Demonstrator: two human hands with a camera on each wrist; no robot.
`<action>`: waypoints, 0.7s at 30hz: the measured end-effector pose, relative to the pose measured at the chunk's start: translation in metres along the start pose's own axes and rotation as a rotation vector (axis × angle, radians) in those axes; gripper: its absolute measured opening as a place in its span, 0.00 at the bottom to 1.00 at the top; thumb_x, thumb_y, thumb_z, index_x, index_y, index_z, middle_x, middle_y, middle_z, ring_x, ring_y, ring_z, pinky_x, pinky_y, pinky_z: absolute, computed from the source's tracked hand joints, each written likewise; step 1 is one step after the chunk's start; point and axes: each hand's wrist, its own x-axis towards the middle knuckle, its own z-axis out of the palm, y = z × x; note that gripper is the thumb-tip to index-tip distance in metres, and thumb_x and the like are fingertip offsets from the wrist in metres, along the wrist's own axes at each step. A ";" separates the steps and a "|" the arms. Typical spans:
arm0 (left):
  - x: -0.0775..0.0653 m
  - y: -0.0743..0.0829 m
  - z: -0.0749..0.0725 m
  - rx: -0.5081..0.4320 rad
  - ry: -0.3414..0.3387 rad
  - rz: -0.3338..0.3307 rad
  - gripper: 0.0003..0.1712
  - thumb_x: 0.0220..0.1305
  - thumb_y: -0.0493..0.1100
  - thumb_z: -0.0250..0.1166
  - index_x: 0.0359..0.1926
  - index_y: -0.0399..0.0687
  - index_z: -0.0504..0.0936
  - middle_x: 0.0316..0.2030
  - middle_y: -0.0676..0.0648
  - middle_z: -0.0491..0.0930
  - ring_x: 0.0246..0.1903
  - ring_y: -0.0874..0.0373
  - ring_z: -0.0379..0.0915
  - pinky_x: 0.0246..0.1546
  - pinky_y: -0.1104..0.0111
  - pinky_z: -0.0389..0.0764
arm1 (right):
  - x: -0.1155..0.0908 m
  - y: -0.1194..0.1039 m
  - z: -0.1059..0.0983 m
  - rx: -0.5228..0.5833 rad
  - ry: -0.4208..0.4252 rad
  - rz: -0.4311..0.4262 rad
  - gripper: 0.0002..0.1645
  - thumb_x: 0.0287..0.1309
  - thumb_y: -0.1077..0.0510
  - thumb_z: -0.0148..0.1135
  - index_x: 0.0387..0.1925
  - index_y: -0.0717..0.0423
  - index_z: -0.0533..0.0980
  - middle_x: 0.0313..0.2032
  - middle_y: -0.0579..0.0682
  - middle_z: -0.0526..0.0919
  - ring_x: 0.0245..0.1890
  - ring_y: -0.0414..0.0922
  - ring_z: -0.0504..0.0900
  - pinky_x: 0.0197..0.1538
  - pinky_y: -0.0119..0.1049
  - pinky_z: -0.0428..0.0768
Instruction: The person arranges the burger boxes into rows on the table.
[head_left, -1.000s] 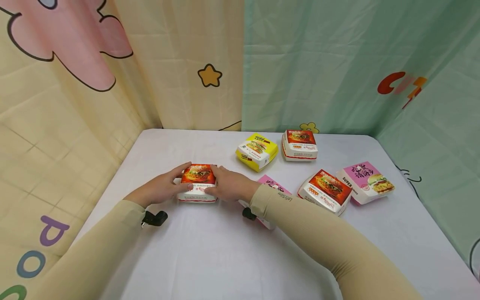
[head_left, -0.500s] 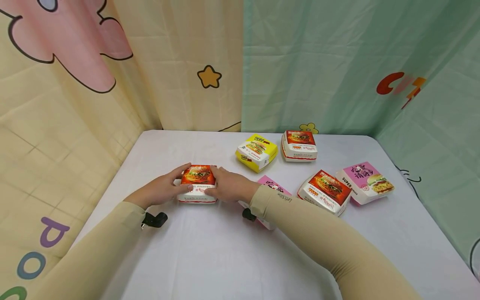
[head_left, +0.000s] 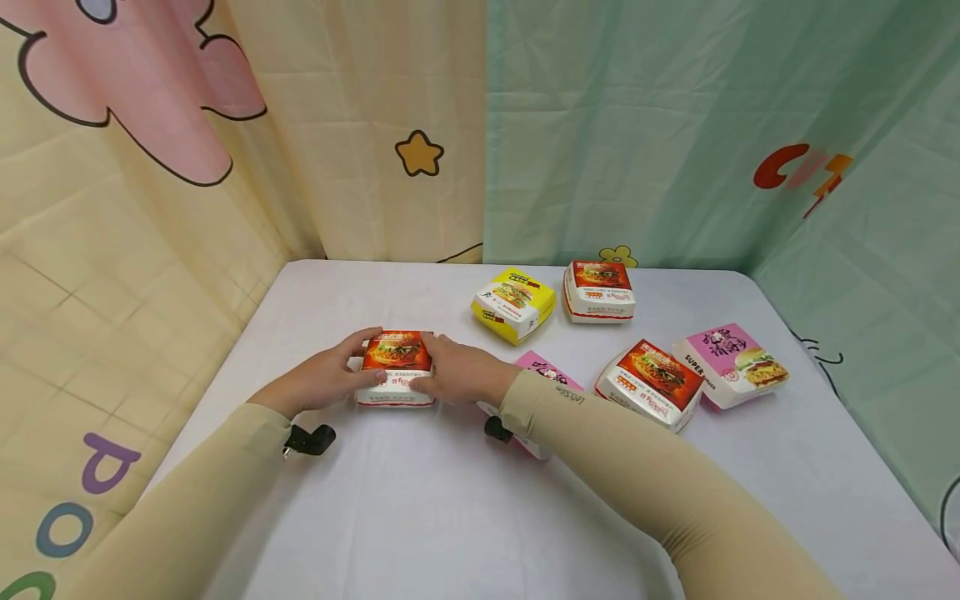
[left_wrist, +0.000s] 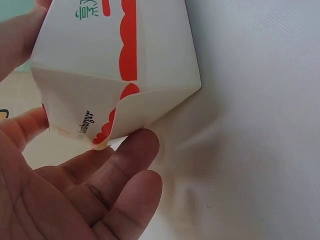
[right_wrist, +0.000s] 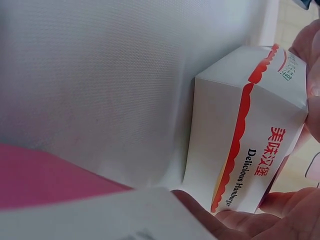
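A white burger box with a red burger picture on its lid [head_left: 397,352] sits on the table at centre left in the head view. My left hand [head_left: 322,382] grips its left side, thumb on the lid's near left edge. From the right, my right hand [head_left: 467,368] holds the same box, its thumb also on the lid. In the left wrist view, curled fingers [left_wrist: 122,165] lie along the box's far edge. The right wrist view shows the side wall of the box [right_wrist: 260,140], lettered "Delicious Hamburger". Its lid looks closed.
A pink burger box [head_left: 546,365] lies partly under my right forearm. Behind it stands a yellow burger box [head_left: 515,304], with a red and white one [head_left: 599,292] to its right. Further right, another red and white box [head_left: 652,383] touches a pink one [head_left: 731,364]. Curtains [head_left: 600,125] enclose the table.
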 end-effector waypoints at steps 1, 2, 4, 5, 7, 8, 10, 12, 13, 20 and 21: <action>0.000 0.000 0.000 -0.001 0.001 0.002 0.52 0.70 0.68 0.64 0.84 0.63 0.48 0.76 0.34 0.64 0.64 0.38 0.77 0.62 0.41 0.77 | 0.000 0.000 0.000 0.000 -0.001 0.002 0.55 0.72 0.33 0.58 0.86 0.47 0.44 0.84 0.54 0.54 0.84 0.49 0.55 0.82 0.48 0.61; 0.000 0.000 0.000 0.001 0.002 0.005 0.52 0.70 0.68 0.64 0.84 0.62 0.48 0.77 0.33 0.63 0.64 0.38 0.77 0.62 0.40 0.77 | 0.000 0.000 0.000 0.001 -0.002 0.003 0.56 0.72 0.33 0.59 0.86 0.47 0.44 0.84 0.53 0.54 0.83 0.49 0.56 0.82 0.48 0.61; -0.001 0.000 0.000 0.001 0.005 0.004 0.52 0.70 0.68 0.65 0.84 0.63 0.49 0.77 0.34 0.64 0.64 0.38 0.78 0.62 0.40 0.76 | 0.000 0.000 0.000 0.001 -0.005 0.004 0.56 0.72 0.33 0.59 0.86 0.46 0.44 0.84 0.53 0.55 0.83 0.49 0.57 0.82 0.48 0.61; -0.001 0.000 0.000 0.000 0.007 0.002 0.52 0.69 0.69 0.65 0.84 0.63 0.50 0.77 0.34 0.64 0.64 0.38 0.78 0.63 0.40 0.77 | 0.000 0.000 0.000 0.004 -0.005 0.006 0.56 0.71 0.32 0.59 0.86 0.46 0.44 0.84 0.52 0.55 0.83 0.48 0.58 0.82 0.48 0.62; -0.001 0.001 0.000 -0.001 0.004 0.002 0.53 0.68 0.69 0.66 0.83 0.62 0.50 0.77 0.34 0.63 0.64 0.38 0.77 0.62 0.40 0.78 | -0.001 0.000 -0.001 0.005 -0.008 0.005 0.56 0.71 0.32 0.60 0.86 0.46 0.45 0.84 0.52 0.55 0.82 0.48 0.59 0.81 0.47 0.62; -0.001 0.001 0.000 0.000 0.004 0.002 0.53 0.68 0.69 0.66 0.83 0.62 0.50 0.77 0.34 0.63 0.64 0.38 0.77 0.61 0.41 0.78 | -0.002 -0.001 -0.001 0.005 -0.009 0.003 0.56 0.71 0.33 0.60 0.86 0.46 0.45 0.83 0.52 0.56 0.81 0.48 0.60 0.81 0.47 0.63; 0.000 0.000 0.000 -0.006 0.001 -0.003 0.54 0.67 0.70 0.67 0.83 0.62 0.51 0.77 0.34 0.63 0.64 0.38 0.77 0.60 0.41 0.79 | -0.004 -0.001 -0.002 0.011 -0.012 0.002 0.55 0.71 0.33 0.60 0.86 0.46 0.45 0.83 0.51 0.57 0.80 0.48 0.63 0.81 0.47 0.64; -0.001 0.001 0.000 -0.015 -0.004 -0.006 0.54 0.66 0.70 0.68 0.82 0.63 0.51 0.77 0.34 0.63 0.64 0.38 0.77 0.60 0.41 0.79 | -0.005 -0.002 -0.002 0.009 -0.015 -0.002 0.55 0.71 0.34 0.61 0.85 0.47 0.45 0.83 0.51 0.58 0.78 0.48 0.66 0.80 0.47 0.66; -0.001 0.001 0.000 -0.020 -0.005 -0.006 0.54 0.65 0.70 0.68 0.82 0.63 0.52 0.77 0.34 0.62 0.64 0.38 0.77 0.60 0.41 0.80 | -0.006 -0.002 -0.003 0.009 -0.017 -0.002 0.55 0.71 0.34 0.61 0.85 0.47 0.46 0.82 0.51 0.59 0.77 0.47 0.67 0.79 0.47 0.66; -0.003 0.003 -0.002 -0.016 -0.011 0.008 0.54 0.65 0.69 0.69 0.81 0.61 0.52 0.78 0.34 0.61 0.64 0.39 0.78 0.60 0.41 0.80 | -0.008 -0.003 -0.006 0.017 -0.028 0.001 0.56 0.70 0.34 0.62 0.86 0.46 0.46 0.81 0.49 0.61 0.71 0.46 0.71 0.77 0.47 0.69; -0.003 0.003 -0.002 -0.012 -0.013 0.011 0.54 0.65 0.69 0.70 0.81 0.60 0.52 0.78 0.34 0.61 0.64 0.39 0.78 0.60 0.42 0.80 | -0.008 -0.003 -0.006 0.014 -0.029 0.000 0.56 0.70 0.34 0.62 0.86 0.46 0.45 0.81 0.49 0.62 0.70 0.46 0.71 0.77 0.46 0.69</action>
